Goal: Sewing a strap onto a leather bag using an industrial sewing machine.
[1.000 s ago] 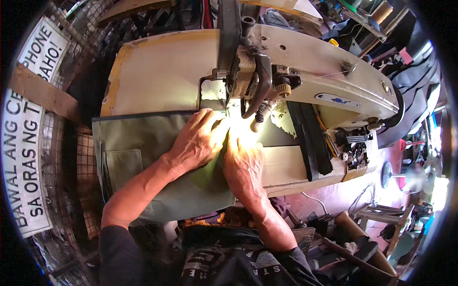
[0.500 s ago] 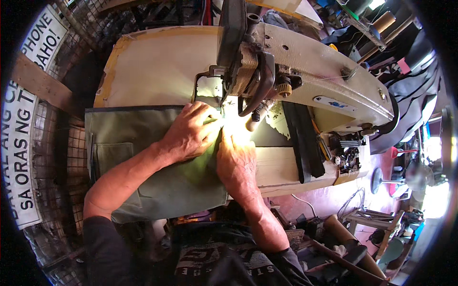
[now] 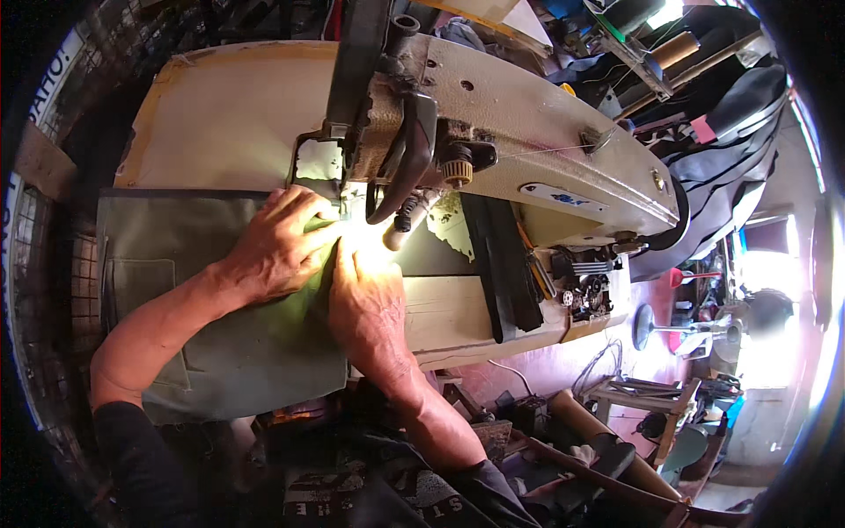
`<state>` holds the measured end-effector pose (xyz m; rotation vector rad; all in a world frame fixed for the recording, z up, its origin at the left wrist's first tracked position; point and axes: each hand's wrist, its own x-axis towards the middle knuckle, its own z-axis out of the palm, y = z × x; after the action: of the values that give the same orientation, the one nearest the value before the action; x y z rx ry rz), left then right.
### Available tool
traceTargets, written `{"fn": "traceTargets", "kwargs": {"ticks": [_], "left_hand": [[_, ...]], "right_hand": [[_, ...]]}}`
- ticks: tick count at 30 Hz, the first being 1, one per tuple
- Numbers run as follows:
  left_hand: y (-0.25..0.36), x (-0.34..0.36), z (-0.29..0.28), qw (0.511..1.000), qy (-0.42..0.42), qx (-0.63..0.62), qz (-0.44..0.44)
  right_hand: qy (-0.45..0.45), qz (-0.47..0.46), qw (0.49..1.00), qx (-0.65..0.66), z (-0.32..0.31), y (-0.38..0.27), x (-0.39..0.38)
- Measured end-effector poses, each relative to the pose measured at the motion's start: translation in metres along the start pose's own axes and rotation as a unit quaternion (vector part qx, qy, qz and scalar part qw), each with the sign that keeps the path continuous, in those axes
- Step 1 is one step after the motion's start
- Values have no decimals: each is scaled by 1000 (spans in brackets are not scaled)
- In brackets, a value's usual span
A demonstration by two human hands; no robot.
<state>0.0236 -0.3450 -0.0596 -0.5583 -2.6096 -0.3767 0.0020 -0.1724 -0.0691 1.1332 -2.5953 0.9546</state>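
Note:
An olive-green fabric panel (image 3: 255, 361) with a stitched patch pocket and a dark top edge lies on the bed of a cream sewing machine (image 3: 546, 132). Its right edge runs up to the brightly lit needle area. My left hand (image 3: 277, 246) rests on the panel just left of the needle, its fingers bent and closed on the cloth. Close beside it, my right hand (image 3: 370, 304) grips the panel's right edge, fingertips pointing toward the presser foot. Lamp glare washes out those fingertips and hides the foot and needle.
Dark fabric strips (image 3: 497, 264) lie across the table right of the needle, with an orange-handled tool (image 3: 539, 264) beside them. A thread cone (image 3: 676, 50) stands at the far right. Wire mesh (image 3: 85, 282) borders the left side. A cardboard tube (image 3: 607, 440) leans at lower right.
The whole view has swung to the right, so everything sits further left in the picture. Both hands keep nearly the same place on the green panel beside the needle.

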Motion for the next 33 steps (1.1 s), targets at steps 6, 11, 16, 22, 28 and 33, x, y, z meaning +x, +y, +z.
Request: {"fn": "traceTargets", "kwargs": {"ticks": [6, 11, 16, 22, 28, 33], "left_hand": [[-7, 3, -2, 1000, 3, -10, 11], [-12, 4, 0, 998, 26, -15, 49], [-22, 5, 3, 998, 11, -23, 65], [5, -5, -15, 998, -16, 19, 57], [88, -56, -49, 995, -70, -32, -68], [90, -57, -48, 991, -44, -38, -117]], "right_hand": [[11, 9, 1000, -10, 3, 2, 10], [14, 1, 1000, -20, 6, 6, 9], [6, 19, 999, -26, 8, 4, 13], [13, 83, 996, -39, -12, -14, -24], [2, 100, 995, 4, -23, -23, -52], [1, 145, 987, 72, -26, -13, -52]]}}
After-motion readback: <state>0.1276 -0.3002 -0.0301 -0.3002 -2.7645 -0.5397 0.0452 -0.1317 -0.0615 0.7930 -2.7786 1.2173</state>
